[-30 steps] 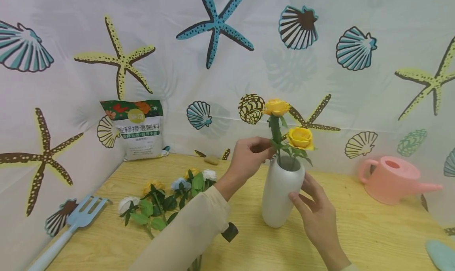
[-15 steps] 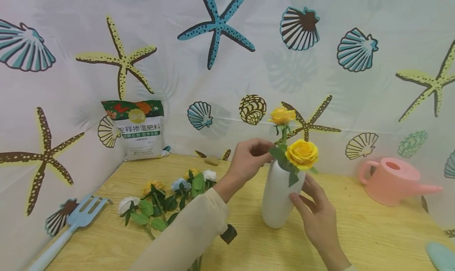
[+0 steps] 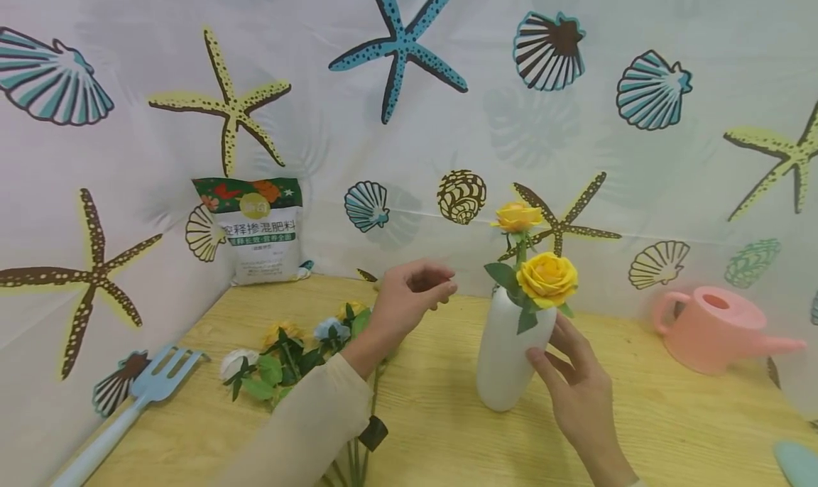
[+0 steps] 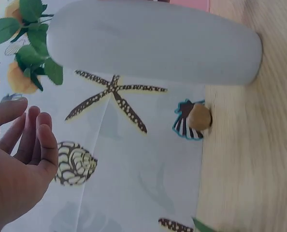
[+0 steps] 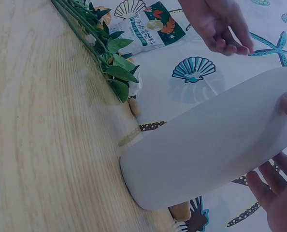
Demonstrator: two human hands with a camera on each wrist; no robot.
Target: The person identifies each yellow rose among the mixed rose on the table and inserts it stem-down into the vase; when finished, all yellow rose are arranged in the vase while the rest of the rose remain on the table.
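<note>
Two yellow roses (image 3: 547, 280) with green leaves stand in a white vase (image 3: 514, 356) on the wooden table. My right hand (image 3: 580, 398) grips the vase from its right side, thumb in front and fingers behind, as the right wrist view also shows. To the left of the vase, my left hand (image 3: 409, 299) hovers in the air with loosely bent fingers. It holds nothing and is apart from the roses. In the left wrist view, the vase (image 4: 153, 43) lies beyond that hand (image 4: 22, 159). The lower stems are hidden inside the vase.
Several artificial flowers (image 3: 271, 370) lie on the left of the table, partly behind my left forearm. A light blue garden fork (image 3: 153, 387) lies at the far left. A fertilizer bag (image 3: 258, 235) leans at the back; a pink watering can (image 3: 709, 331) stands at right.
The upper yellow rose has sunk lower into the vase, and the other has turned to face forward. My left hand has let go and drawn back left. My right hand stays on the vase.
</note>
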